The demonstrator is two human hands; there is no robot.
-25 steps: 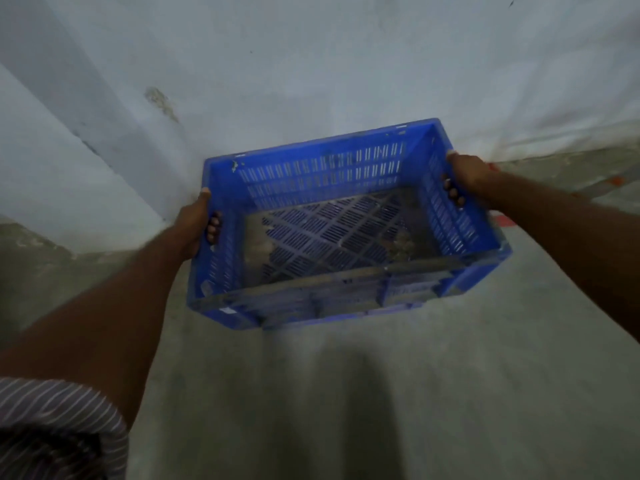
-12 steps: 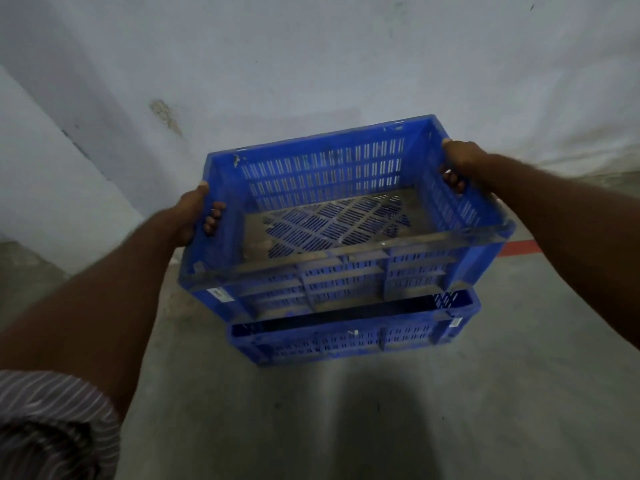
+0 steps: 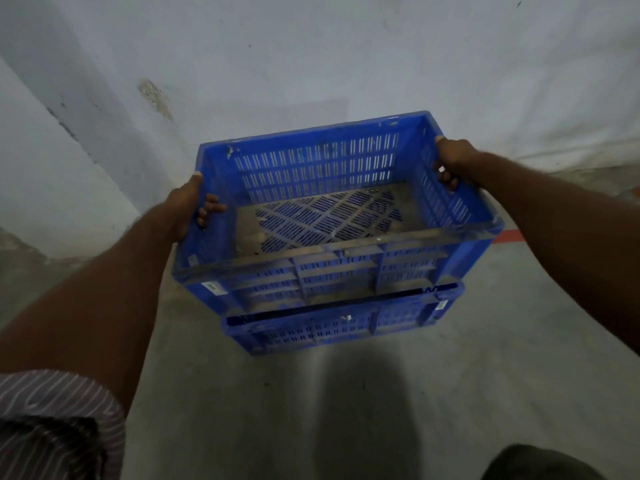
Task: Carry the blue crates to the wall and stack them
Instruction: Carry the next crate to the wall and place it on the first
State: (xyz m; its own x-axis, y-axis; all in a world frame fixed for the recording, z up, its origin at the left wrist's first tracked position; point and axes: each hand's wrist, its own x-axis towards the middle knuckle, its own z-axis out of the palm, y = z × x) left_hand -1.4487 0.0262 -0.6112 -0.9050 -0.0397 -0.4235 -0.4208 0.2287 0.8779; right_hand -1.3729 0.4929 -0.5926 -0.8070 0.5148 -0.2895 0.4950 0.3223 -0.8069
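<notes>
Here, seen from the head camera, a person holds a blue crate by its two short ends directly over a second blue crate that sits on the grey concrete floor, close to a pale, scuffed wall. The left hand grips the left end wall of the upper crate, thumb along the rim and fingers curled in through the handle slot so that their tips show inside. The right hand clamps the opposite end the same way, its fingers hooked over the edge and into the crate. The upper crate is level and lined up roughly with the one below, set slightly nearer the camera; a dark gap shows between them along the near side, and whether they touch at the back cannot be told. Its slotted base is dusty and carries no load. A red line on the floor runs out from behind the crates' right corner. A striped sleeve fills the lower left corner, and a shadow falls across the floor in front of the stack.
</notes>
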